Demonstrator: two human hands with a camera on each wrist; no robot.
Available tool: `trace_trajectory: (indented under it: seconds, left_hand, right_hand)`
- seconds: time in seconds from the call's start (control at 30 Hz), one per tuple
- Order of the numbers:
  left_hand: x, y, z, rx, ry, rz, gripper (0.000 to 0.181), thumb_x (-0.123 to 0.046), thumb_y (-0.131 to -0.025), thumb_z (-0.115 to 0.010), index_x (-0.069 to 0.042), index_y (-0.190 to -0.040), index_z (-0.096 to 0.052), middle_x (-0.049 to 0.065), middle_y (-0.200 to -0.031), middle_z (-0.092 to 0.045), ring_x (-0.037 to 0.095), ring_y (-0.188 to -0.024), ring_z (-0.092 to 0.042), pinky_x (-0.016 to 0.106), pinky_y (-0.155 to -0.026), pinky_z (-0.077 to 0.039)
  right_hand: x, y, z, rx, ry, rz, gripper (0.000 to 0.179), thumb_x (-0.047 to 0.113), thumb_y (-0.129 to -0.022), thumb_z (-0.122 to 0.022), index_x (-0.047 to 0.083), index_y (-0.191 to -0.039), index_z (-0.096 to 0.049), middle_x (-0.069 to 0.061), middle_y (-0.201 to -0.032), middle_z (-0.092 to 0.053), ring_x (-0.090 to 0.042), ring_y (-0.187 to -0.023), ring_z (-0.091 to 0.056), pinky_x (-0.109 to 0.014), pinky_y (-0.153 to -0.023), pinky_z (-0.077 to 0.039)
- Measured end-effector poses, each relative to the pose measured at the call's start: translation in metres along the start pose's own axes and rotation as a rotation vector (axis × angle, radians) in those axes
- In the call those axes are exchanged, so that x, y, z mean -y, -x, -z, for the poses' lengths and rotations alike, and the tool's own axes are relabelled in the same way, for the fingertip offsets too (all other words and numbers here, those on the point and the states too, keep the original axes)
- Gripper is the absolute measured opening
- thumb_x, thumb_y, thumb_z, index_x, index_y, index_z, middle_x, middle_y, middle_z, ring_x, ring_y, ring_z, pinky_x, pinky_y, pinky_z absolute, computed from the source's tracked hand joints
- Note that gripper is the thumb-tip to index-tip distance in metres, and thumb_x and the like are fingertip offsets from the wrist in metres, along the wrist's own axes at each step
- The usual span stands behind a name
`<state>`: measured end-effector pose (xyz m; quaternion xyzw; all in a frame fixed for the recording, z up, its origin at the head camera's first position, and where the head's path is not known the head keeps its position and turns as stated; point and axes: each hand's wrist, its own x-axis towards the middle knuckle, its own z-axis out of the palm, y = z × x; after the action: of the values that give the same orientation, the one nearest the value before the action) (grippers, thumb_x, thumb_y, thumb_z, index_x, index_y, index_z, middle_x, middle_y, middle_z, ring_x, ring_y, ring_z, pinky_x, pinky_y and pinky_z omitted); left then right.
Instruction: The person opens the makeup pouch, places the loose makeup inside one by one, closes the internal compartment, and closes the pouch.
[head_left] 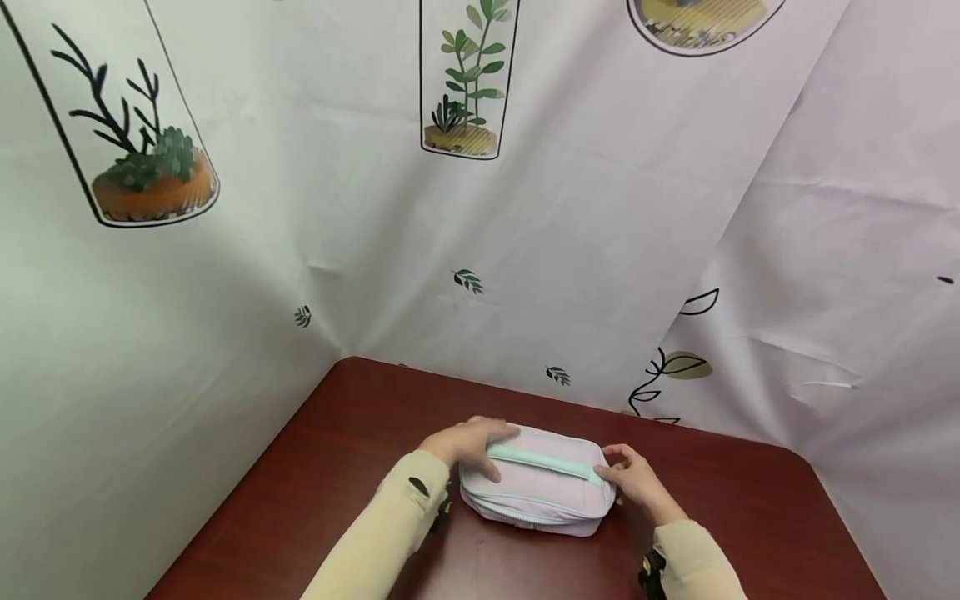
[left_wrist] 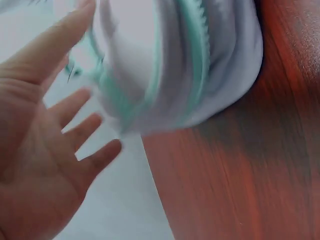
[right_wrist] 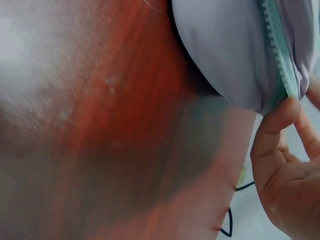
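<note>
A pale pink zipped pouch lies on a dark red-brown table, directly between a person's two hands, seen from above. Its long axis runs left to right, slanting a little so that the left end sits farther away and the right end nearer. A mint-green strap follows that same line along the top, and a toothed zip curves along the near side. The left hand is at the pouch's far left end, fingers spread and thumb apart, reaching over the top; its wrist view is blurred, so I cannot tell whether it presses on the fabric. The right hand is at the right end and is the closer engaged of the two: thumb and fingers pinch the pouch there, the thumb right at the end of the zip. So the hands face each other along the pouch's length, one at each short end, with the near, zipped side unobstructed toward the person.
</note>
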<state>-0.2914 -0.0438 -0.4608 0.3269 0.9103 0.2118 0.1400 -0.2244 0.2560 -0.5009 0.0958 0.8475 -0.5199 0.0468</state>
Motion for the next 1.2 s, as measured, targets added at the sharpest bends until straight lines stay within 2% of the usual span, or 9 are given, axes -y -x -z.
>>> trace_trajectory:
  seconds: [0.13,0.23,0.37,0.47,0.53,0.63,0.77,0.9,1.2]
  left_hand:
    - [-0.014,-0.007,-0.004,0.031,-0.151,0.035,0.081,-0.027,-0.064,-0.085,-0.027,-0.136,-0.048,0.001,-0.135,-0.045,0.023,-0.123,-0.037,0.042,-0.098,-0.032]
    - [-0.017,-0.008,-0.006,0.029,-0.163,0.065,0.085,-0.025,-0.061,-0.086,-0.027,-0.137,-0.047,0.001,-0.132,-0.046,0.022,-0.121,-0.038,0.041,-0.097,-0.033]
    - [-0.015,-0.007,-0.006,0.029,-0.151,0.078,0.088,-0.026,-0.059,-0.087,-0.025,-0.137,-0.046,0.001,-0.132,-0.045,0.022,-0.121,-0.038,0.041,-0.095,-0.036]
    - [-0.013,-0.007,-0.006,0.024,-0.130,0.102,0.087,-0.027,-0.058,-0.087,-0.028,-0.136,-0.048,0.003,-0.136,-0.042,0.023,-0.124,-0.036,0.040,-0.089,-0.041]
    - [-0.011,-0.007,-0.007,0.027,-0.116,0.115,0.085,-0.028,-0.058,-0.086,-0.031,-0.134,-0.049,0.004,-0.140,-0.039,0.024,-0.127,-0.033,0.039,-0.086,-0.043]
    - [-0.009,-0.008,-0.008,0.032,-0.096,0.125,0.085,-0.029,-0.057,-0.086,-0.033,-0.134,-0.049,0.005,-0.144,-0.036,0.026,-0.131,-0.030,0.038,-0.084,-0.045]
    - [-0.008,-0.010,-0.010,0.028,-0.121,0.134,0.086,-0.031,-0.057,-0.085,-0.035,-0.134,-0.048,0.004,-0.144,-0.036,0.026,-0.131,-0.031,0.039,-0.083,-0.045]
    - [-0.009,-0.011,-0.011,0.023,-0.161,0.150,0.087,-0.034,-0.056,-0.085,-0.037,-0.135,-0.047,0.003,-0.143,-0.038,0.025,-0.130,-0.033,0.042,-0.084,-0.044]
    - [-0.014,-0.010,-0.009,0.009,-0.164,0.190,0.086,-0.033,-0.056,-0.086,-0.034,-0.134,-0.049,0.003,-0.140,-0.043,0.024,-0.126,-0.038,0.047,-0.088,-0.041]
  right_hand:
    - [0.003,-0.013,0.012,-0.010,0.021,-0.029,0.036,0.024,-0.089,-0.061,-0.004,-0.108,-0.049,-0.013,-0.085,-0.054,-0.025,-0.069,-0.053,-0.037,-0.057,-0.046]
    - [0.002,-0.026,0.019,0.025,0.107,0.021,0.030,0.018,-0.093,-0.054,-0.006,-0.111,-0.054,-0.021,-0.104,-0.056,-0.034,-0.093,-0.055,-0.044,-0.072,-0.046]
    - [-0.006,-0.046,0.020,0.274,0.141,0.149,0.034,-0.002,-0.090,-0.048,-0.008,-0.123,-0.052,-0.026,-0.120,-0.053,-0.035,-0.107,-0.052,-0.045,-0.083,-0.045]
    - [-0.013,-0.058,0.017,0.468,0.032,0.193,0.042,-0.006,-0.088,-0.045,-0.010,-0.130,-0.045,-0.023,-0.123,-0.053,-0.025,-0.107,-0.053,-0.039,-0.085,-0.046]
    - [-0.016,-0.062,0.016,0.521,-0.006,0.211,0.042,-0.006,-0.088,-0.044,-0.010,-0.130,-0.045,-0.021,-0.122,-0.055,-0.020,-0.105,-0.053,-0.035,-0.084,-0.045]
    - [-0.017,-0.067,0.015,0.465,0.071,0.262,0.035,-0.004,-0.087,-0.048,-0.011,-0.121,-0.053,-0.020,-0.114,-0.060,-0.015,-0.098,-0.055,-0.032,-0.080,-0.045]
    - [-0.015,-0.068,0.013,0.278,0.212,0.296,0.024,-0.004,-0.083,-0.055,-0.009,-0.104,-0.065,-0.018,-0.101,-0.065,-0.018,-0.090,-0.057,-0.033,-0.075,-0.046]
    - [-0.011,-0.067,0.008,0.120,0.279,0.288,0.017,-0.007,-0.082,-0.058,-0.004,-0.093,-0.071,-0.014,-0.093,-0.067,-0.024,-0.088,-0.060,-0.037,-0.074,-0.048]
    - [-0.004,-0.060,0.011,-0.040,0.423,0.346,0.014,-0.004,-0.081,-0.062,0.002,-0.088,-0.073,-0.011,-0.091,-0.068,-0.029,-0.091,-0.061,-0.042,-0.076,-0.049]
